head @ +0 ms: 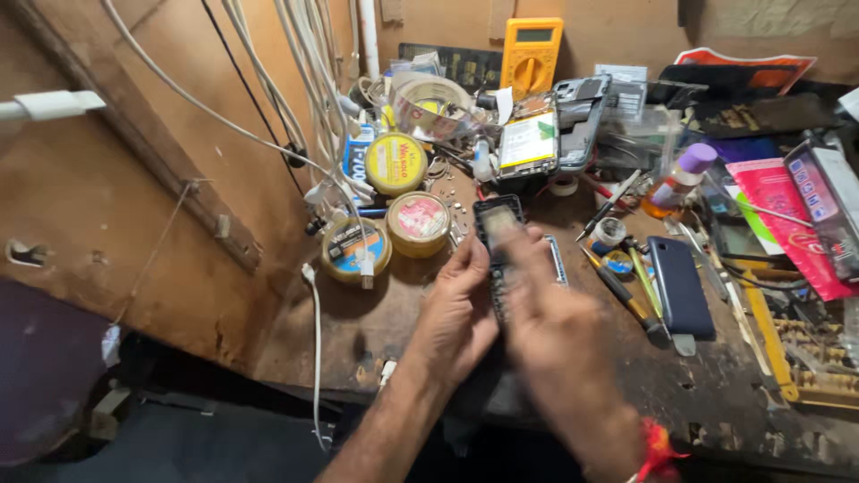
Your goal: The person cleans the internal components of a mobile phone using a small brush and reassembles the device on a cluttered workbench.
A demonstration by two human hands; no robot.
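I see the opened phone (497, 234) gripped by my left hand (458, 309), long axis toward 12 o'clock; my blurred right hand (559, 331) overlaps it, grip unclear.

Warm, fairly bright light falls evenly on the counter (376, 331), while the space beneath it at lower left sinks into deep shadow. The right hand (559, 335) is smeared by motion blur. Edges bow slightly with wide-angle distortion.

Left hand (458, 309) curled, thumb up; right hand (557, 335) blurred, fingers seemingly extended.
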